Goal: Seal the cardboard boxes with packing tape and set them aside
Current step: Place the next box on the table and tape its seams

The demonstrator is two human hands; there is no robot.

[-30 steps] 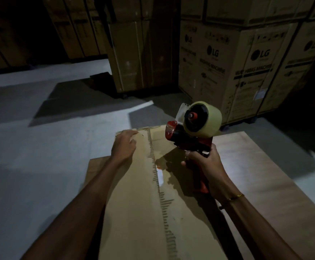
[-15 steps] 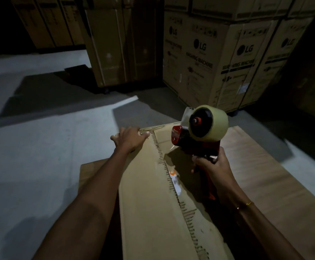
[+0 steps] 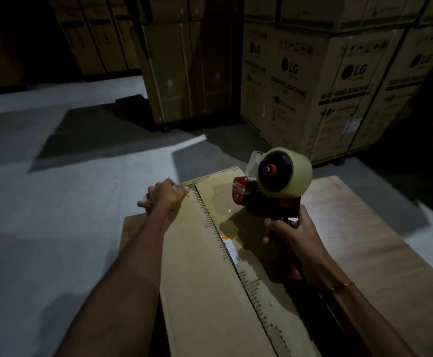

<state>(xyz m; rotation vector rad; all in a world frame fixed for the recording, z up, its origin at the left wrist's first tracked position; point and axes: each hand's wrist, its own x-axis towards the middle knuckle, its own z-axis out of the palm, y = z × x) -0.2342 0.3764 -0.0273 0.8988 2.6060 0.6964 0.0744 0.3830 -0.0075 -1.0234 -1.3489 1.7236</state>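
A long cardboard box (image 3: 205, 279) lies flat in front of the person, on top of a brown sheet of cardboard (image 3: 359, 228) spread on the grey floor (image 3: 55, 202). A seam with small dark marks runs down the middle of the box, and shiny clear tape covers part of it.

The left hand (image 3: 165, 195) rests on the far left corner of the box. Its fingers curl over the far edge and hold the box there.

The right hand (image 3: 291, 231) grips the red handle of a tape gun (image 3: 269, 191) — the fingers are wrapped tight around it. The tape gun is held up just above the right side of the box, near the far end. A fat roll of pale yellow tape (image 3: 285, 172) sits on top of it. A thin gold bracelet (image 3: 343, 285) is on the right wrist.

Behind, in the dark, stand big stacked boxes (image 3: 326, 94) with "LG" and "WASHING MACHINE" printed on them. More tall brown boxes (image 3: 184, 73) stand to their left.
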